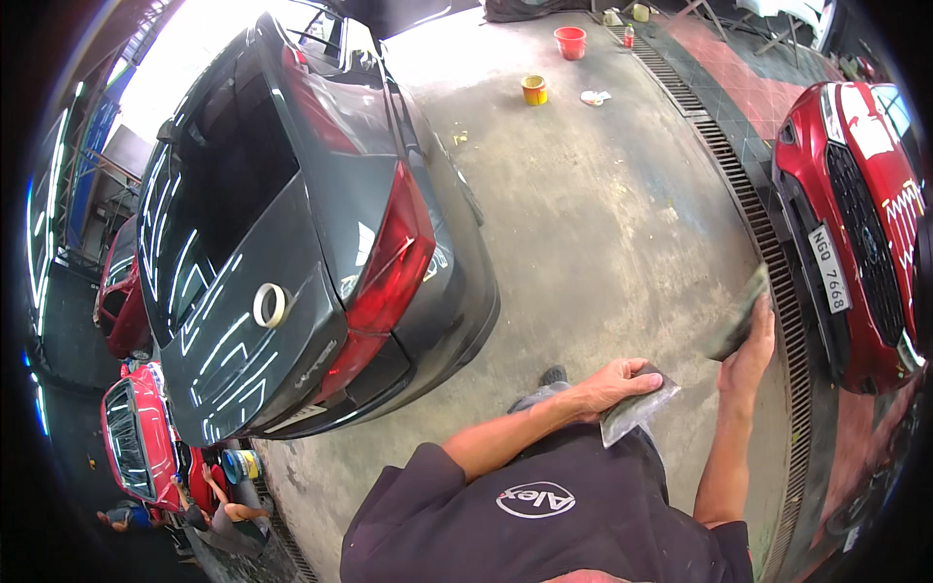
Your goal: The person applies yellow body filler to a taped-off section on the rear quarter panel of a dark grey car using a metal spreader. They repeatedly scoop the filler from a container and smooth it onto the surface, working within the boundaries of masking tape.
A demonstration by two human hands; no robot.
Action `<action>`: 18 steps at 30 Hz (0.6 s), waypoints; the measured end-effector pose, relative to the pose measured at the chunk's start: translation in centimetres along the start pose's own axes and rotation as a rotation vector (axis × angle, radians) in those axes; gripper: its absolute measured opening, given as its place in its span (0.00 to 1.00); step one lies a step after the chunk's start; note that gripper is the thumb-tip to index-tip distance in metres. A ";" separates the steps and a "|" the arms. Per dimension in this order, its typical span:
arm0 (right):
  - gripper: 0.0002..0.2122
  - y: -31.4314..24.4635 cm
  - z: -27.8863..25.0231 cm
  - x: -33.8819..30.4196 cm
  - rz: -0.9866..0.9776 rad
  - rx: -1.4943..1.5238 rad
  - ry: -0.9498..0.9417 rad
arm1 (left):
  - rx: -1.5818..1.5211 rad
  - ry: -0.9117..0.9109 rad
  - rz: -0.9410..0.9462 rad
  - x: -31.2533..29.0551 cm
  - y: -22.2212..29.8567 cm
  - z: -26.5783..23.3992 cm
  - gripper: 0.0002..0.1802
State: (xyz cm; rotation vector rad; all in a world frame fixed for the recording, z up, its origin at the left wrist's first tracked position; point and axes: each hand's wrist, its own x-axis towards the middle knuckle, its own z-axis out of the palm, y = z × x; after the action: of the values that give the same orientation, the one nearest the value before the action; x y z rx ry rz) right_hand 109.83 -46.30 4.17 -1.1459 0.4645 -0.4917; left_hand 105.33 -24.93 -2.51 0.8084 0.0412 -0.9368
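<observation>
My left hand [610, 386] is in front of my dark shirt, its thumb and fingers closed on a thin grey flat sheet [634, 416] with a worn, shiny face. Farther right, my raised right hand [748, 358] has a dark, grey-green flat piece [736, 325] against its fingers. Motion blurs that piece, so its exact kind is unclear. The two flat pieces are apart. To my left stands a dark grey car [321, 233], its red tail light [397, 257] toward me. A roll of masking tape [270, 305] lies on its rear lid.
A red car [855, 243] faces in from the right, beyond a floor drain grate [724, 146]. Farther off on the concrete are a yellow can [535, 90], a red bucket [570, 43] and a bottle [629, 37]. At lower left, a person [228, 520] crouches by another red car [136, 437].
</observation>
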 end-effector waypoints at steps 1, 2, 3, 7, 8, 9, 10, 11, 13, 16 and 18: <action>0.15 0.2 0.1 0.8 0.094 0.040 -0.136 | -0.061 -0.006 -0.003 0.0 0.8 -0.8 0.17; 0.16 0.7 -0.3 1.5 0.186 0.084 -0.276 | -0.118 -0.009 -0.003 0.2 1.5 -1.5 0.15; 0.17 1.4 0.0 2.3 0.278 0.127 -0.416 | -0.152 0.015 0.064 0.8 2.0 -1.8 0.13; 0.12 6.4 3.9 1.7 0.191 -0.274 -0.484 | -0.178 0.191 0.207 3.9 7.0 -2.4 0.08; 0.13 7.2 4.2 2.7 0.196 -0.336 -0.536 | -0.219 0.226 0.277 4.1 8.7 -3.2 0.08; 0.14 7.3 5.0 3.7 0.188 -0.321 -0.479 | -0.255 0.263 0.346 4.5 10.1 -4.0 0.08; 0.15 7.4 6.1 4.7 0.178 -0.306 -0.411 | -0.249 0.302 0.391 4.6 11.8 -4.3 0.10; 0.16 7.5 6.9 6.1 0.172 -0.290 -0.349 | -0.242 0.346 0.439 4.6 13.5 -4.4 0.11; 0.15 9.7 7.9 9.8 0.288 -0.008 -0.204 | -0.323 0.505 0.502 6.8 15.2 -5.5 0.14; 0.10 9.7 12.8 13.3 0.121 0.249 -0.079 | -0.419 0.710 0.514 11.7 16.2 -7.0 0.16; 0.07 8.9 15.5 15.3 0.057 0.292 -0.110 | -0.456 0.728 0.512 15.1 16.5 -6.0 0.17</action>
State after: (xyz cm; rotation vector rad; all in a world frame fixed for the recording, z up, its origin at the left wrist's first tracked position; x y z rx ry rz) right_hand 132.30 -40.89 -0.28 -0.8709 0.3167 -0.4285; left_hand 128.48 -26.31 -2.44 0.6469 0.6294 -0.1016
